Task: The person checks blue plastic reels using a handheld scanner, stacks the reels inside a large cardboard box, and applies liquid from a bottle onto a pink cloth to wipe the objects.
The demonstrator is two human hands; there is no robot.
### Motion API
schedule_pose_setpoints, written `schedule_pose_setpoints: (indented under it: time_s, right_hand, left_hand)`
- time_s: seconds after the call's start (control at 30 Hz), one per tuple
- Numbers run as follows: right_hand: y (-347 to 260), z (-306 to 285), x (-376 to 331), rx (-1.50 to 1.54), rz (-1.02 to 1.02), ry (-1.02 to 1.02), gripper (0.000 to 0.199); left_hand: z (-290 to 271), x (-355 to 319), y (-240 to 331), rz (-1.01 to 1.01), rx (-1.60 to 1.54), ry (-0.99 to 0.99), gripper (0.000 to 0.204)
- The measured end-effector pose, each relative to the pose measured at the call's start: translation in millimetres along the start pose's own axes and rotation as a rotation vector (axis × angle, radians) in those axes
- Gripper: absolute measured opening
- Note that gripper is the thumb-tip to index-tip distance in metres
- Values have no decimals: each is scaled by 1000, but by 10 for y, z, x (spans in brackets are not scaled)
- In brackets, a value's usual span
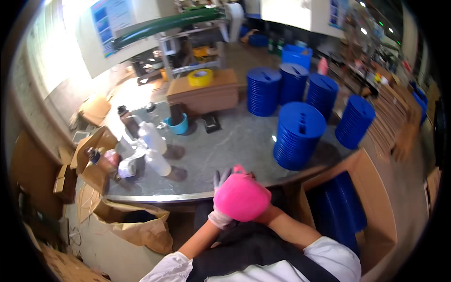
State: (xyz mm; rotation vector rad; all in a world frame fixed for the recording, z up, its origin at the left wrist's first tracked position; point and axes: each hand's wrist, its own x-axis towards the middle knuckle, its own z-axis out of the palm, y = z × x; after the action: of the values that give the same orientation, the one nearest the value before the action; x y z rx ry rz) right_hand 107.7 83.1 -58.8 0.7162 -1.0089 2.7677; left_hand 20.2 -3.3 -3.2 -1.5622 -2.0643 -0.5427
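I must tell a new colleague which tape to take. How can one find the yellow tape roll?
Look at the grey table, then at the flat brown cardboard stack at its far side. The yellow tape roll lies on top, the only yellow ring there.

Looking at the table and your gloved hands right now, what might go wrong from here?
The nearest stack of blue discs stands close to the table edge; a nudge might tip it toward the open cardboard box. The white bottles stand crowded and could topple. With the right hand covering the left hand, grip looks limited.
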Motion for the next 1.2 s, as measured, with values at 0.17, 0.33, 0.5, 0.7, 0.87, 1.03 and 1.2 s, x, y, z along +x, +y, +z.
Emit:
schedule_pose_setpoints:
  time_s: [0.17, 0.33, 0.5, 0.7, 0.87, 1.03, 1.2]
  right_hand:
    - [-992, 86, -207, -272, -257, 493, 55]
    - [-2347, 297, -237, -412, -677, 992, 32]
    - [-3585, -472, -131, -283, -793, 536, 37]
    - [-3672, -1448, 279, -507, -156, 932, 55]
    - [-3683, -1877, 132, -536, -36, 768, 59]
    - [-3644, -1606, 53, -657, -119, 727, 57]
    - [-3570, -1593, 61, -636, -103, 761, 54]
  left_hand:
    - [412, 582, 470, 274, 71, -170, 72]
    - [305, 1244, 543, -38, -494, 18, 97]
    - [488, 1745, 959, -874, -1391, 45, 103]
    - [967, 1937, 1053, -1192, -1548, 78, 107]
    - [1039, 1819, 971, -1066, -2044, -52, 89]
    - [967, 1849, 1014, -1024, -1982, -21, 94]
    - [1046, 1767, 909, -938, -1600, -48, 104]
